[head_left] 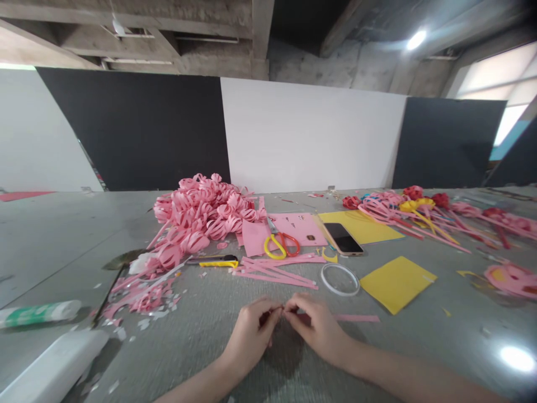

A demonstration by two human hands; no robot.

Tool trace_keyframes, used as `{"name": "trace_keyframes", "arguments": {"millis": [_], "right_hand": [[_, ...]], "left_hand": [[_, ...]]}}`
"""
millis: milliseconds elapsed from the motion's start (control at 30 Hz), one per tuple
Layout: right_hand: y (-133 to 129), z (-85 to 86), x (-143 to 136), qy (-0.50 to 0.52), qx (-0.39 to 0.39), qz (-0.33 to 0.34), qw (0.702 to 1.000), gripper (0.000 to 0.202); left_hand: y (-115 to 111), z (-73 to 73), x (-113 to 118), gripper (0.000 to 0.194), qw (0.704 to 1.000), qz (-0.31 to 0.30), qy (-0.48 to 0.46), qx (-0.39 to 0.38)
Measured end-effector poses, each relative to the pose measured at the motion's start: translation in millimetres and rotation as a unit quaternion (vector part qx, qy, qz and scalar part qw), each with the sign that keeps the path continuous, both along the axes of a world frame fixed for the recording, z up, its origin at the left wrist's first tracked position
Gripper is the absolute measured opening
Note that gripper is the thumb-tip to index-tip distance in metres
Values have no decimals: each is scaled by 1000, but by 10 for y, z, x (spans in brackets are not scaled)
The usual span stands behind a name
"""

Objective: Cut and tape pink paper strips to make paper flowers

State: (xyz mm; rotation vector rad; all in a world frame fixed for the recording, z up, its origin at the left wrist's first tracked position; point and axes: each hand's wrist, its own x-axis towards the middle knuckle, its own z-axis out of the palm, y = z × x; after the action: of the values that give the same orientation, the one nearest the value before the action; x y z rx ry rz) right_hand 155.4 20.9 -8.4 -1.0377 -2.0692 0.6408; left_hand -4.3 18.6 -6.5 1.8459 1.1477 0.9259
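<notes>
My left hand and my right hand meet over the grey table at the lower middle, fingertips nearly touching. Each is closed in a pinch. A pink paper strip sticks out to the right from behind my right hand; its other end is hidden, and what my fingertips hold is too small to make out. More pink strips lie just beyond my hands. To their right is a white tape ring, and behind them are scissors with yellow and red handles on pink paper.
A heap of pink paper loops, a yellow cutter and scraps lie left. A glue tube and white box are nearer. Right are a phone, yellow sheets and paper flowers.
</notes>
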Motion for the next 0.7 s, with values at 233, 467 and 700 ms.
{"name": "trace_keyframes", "arguments": {"millis": [233,467,700], "right_hand": [[-2,-3,6,7,-17,8,1000,10],[11,-17,7,37,-41,9,998,9],[10,16,2,37,-45,10,998,6]], "left_hand": [[-10,1,-10,24,1000,-2,-11,-17],[-1,-4,-3,19,1000,2,7,-18],[-27,38,-7,15,999,2,49,9]]}}
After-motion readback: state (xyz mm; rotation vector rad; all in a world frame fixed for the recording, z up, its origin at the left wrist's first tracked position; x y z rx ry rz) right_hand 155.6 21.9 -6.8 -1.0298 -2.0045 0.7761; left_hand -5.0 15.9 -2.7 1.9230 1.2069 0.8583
